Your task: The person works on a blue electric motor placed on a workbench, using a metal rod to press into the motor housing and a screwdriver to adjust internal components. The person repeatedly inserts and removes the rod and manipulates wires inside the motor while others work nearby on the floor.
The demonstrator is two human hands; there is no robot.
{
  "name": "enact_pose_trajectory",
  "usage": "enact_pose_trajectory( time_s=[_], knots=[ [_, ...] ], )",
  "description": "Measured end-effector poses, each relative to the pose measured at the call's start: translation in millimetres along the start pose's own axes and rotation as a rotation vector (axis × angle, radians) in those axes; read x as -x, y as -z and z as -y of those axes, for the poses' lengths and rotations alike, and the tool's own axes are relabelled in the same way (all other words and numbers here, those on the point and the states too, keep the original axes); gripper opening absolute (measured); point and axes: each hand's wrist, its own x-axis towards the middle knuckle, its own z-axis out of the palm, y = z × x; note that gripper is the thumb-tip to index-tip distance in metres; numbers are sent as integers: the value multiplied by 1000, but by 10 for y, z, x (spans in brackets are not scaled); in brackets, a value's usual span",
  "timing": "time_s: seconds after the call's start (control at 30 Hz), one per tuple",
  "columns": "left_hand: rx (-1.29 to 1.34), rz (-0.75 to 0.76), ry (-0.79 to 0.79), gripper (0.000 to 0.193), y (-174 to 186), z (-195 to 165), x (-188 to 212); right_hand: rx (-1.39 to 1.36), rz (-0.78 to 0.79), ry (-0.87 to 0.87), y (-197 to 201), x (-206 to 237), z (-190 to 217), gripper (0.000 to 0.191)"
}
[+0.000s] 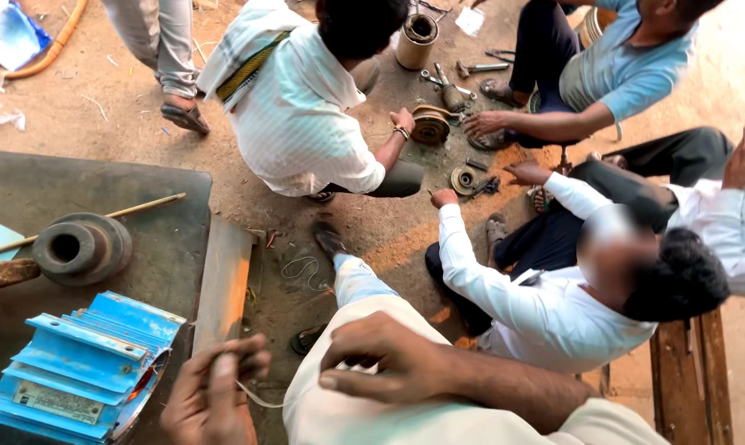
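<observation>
Down low I see left hand [211,395] pinched shut on thin white string [261,401], kept tight beside blue motor shell [84,367] on tabletop [166,247]; right hand [385,358] rests loose on knee, fingers half curled, holding nothing

We can't tell what the left hand [211,395] pinches, fingers hide it; blue motor housing [84,371] cut off at bottom edge; seated person's face blurred.
</observation>
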Motion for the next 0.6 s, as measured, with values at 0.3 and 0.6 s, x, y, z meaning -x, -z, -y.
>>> enact_pose_trajectory(
  time_s=[0.3, 0.6],
  knots=[
    [-1111, 380, 35, 24, -200, -31, -82, 55, -185, 92, 161, 87, -30, 13],
    [-1120, 708, -434, 40, -677, -887, 96, 83, -287, -43, 618, -31, -495, 13]
  ],
)
